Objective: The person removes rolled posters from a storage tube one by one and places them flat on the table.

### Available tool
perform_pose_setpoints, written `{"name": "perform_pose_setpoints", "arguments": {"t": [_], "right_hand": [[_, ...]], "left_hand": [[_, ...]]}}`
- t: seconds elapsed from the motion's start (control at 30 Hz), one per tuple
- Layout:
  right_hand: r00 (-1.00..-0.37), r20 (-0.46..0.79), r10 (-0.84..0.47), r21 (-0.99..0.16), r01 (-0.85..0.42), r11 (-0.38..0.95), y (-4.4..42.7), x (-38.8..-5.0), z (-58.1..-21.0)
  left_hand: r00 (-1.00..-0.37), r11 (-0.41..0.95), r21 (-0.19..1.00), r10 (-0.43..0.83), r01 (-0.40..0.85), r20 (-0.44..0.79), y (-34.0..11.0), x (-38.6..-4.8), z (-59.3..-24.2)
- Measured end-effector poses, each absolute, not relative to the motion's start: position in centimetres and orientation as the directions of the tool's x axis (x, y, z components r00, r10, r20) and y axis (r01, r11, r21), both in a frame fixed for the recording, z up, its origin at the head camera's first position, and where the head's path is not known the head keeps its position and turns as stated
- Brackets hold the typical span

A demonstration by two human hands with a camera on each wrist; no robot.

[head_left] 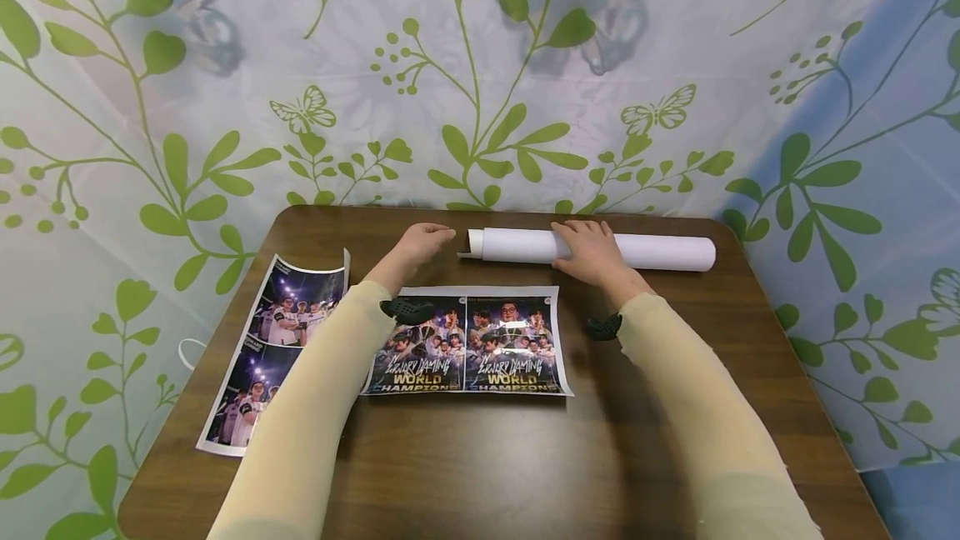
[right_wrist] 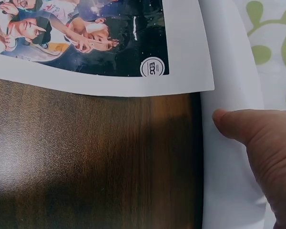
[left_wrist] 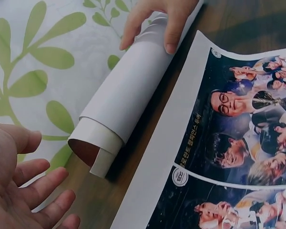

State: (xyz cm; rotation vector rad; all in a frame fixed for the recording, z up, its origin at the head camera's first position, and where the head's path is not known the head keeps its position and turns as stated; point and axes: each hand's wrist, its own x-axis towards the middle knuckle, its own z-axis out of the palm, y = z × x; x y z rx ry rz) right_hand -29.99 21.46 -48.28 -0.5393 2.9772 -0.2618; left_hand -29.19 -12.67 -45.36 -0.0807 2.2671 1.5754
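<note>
A white paper roll [head_left: 667,252] lies along the table's back edge. My right hand [head_left: 592,257] rests over its middle, fingers across the top and thumb on the near side; the right wrist view shows that thumb [right_wrist: 238,125] against the white surface. Just off the roll's left end is my left hand [head_left: 422,247], holding nothing. In the left wrist view its fingers are spread beside the roll's end [left_wrist: 105,143], where an inner layer sticks out. A printed poster sheet [head_left: 465,344] with two matching team pictures lies in front of the roll.
Another printed sheet [head_left: 288,315], its edges curling up, lies at the left of the brown table [head_left: 495,465], partly hidden by my left sleeve. A patterned cloth [head_left: 480,107] hangs behind the table. A white loop [head_left: 187,352] shows past the left edge.
</note>
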Motion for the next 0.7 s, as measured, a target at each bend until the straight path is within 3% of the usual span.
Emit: {"name": "perform_pose_setpoints", "arguments": {"t": [0.7], "right_hand": [[-0.945, -0.087, -0.316, -0.116, -0.306, 0.945, 24.5, -30.3, -47.6]], "left_hand": [[-0.935, 0.299, 0.908, 0.11, -0.293, -0.338, -10.2, -29.8, -47.5]]}}
